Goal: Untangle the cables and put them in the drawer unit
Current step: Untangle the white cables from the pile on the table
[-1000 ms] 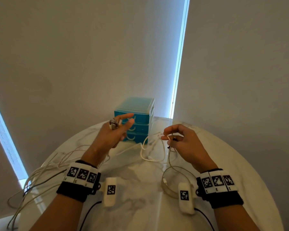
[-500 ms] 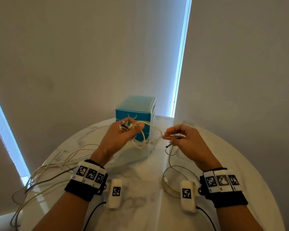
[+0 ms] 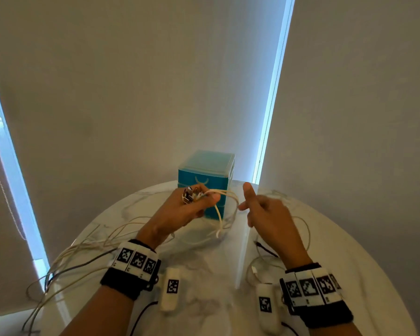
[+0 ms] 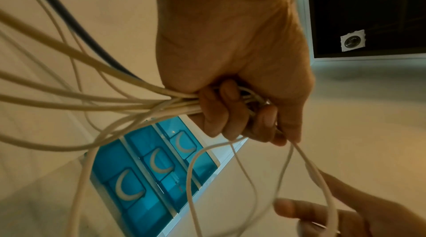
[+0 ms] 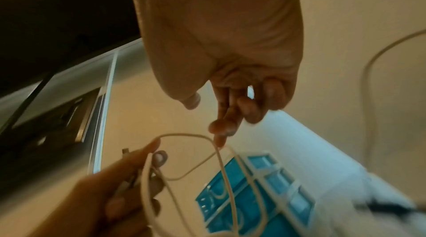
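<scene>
A blue three-drawer unit [image 3: 205, 175] stands at the far side of the round marble table, all drawers shut [image 4: 143, 177]. My left hand [image 3: 194, 202] grips a bundle of white cables [image 4: 115, 102] in front of it, with metal plug ends sticking out by the fingertips. A cable loop [image 3: 224, 204] hangs from that fist before the drawers. My right hand [image 3: 246, 204] is beside the loop, index finger raised and thumb apart. One fingertip [image 5: 220, 140] touches the loop [image 5: 184, 135]; nothing is pinched.
The bundle's long strands [image 3: 78, 258] trail left over the table edge, one dark cable among them. A thin cable with a black plug [image 3: 264, 248] and a white connector [image 3: 254, 270] lie under my right wrist. Blinds hang behind the table.
My left hand rose, carrying the bundle and its loop in front of the drawers. My right hand let go of the thin black-plug cable and moved left to the loop.
</scene>
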Action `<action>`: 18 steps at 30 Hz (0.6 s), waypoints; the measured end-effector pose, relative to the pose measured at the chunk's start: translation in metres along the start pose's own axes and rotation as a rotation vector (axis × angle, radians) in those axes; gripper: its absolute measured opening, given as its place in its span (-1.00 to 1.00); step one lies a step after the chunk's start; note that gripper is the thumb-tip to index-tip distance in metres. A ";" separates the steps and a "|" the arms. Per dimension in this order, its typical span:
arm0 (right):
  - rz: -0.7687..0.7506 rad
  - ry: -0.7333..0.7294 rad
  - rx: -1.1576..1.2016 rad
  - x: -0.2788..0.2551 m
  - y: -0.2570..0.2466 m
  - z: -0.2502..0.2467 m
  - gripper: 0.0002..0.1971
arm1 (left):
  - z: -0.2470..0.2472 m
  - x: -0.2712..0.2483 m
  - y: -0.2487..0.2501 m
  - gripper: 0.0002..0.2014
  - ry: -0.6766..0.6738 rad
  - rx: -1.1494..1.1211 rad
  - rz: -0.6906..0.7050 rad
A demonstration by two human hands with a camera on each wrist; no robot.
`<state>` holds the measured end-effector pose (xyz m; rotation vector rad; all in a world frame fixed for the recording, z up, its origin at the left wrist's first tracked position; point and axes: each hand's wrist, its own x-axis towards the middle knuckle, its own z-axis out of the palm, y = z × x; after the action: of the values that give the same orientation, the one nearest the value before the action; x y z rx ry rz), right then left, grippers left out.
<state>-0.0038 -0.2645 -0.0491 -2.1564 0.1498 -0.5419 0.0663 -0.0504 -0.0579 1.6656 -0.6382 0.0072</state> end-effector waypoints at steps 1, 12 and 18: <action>0.096 -0.106 0.095 0.000 -0.006 0.003 -0.25 | 0.002 0.000 0.000 -0.83 -0.041 0.043 0.000; 0.468 -0.390 0.736 0.011 -0.012 -0.005 -0.84 | 0.005 0.001 -0.006 -0.77 -0.213 0.291 0.037; 0.421 -0.069 1.112 0.017 -0.009 -0.036 -0.91 | -0.006 0.009 -0.022 -0.84 0.005 0.332 -0.024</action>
<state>-0.0052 -0.2909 -0.0183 -1.0124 0.1962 -0.2025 0.0849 -0.0468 -0.0734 1.9918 -0.6384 0.1044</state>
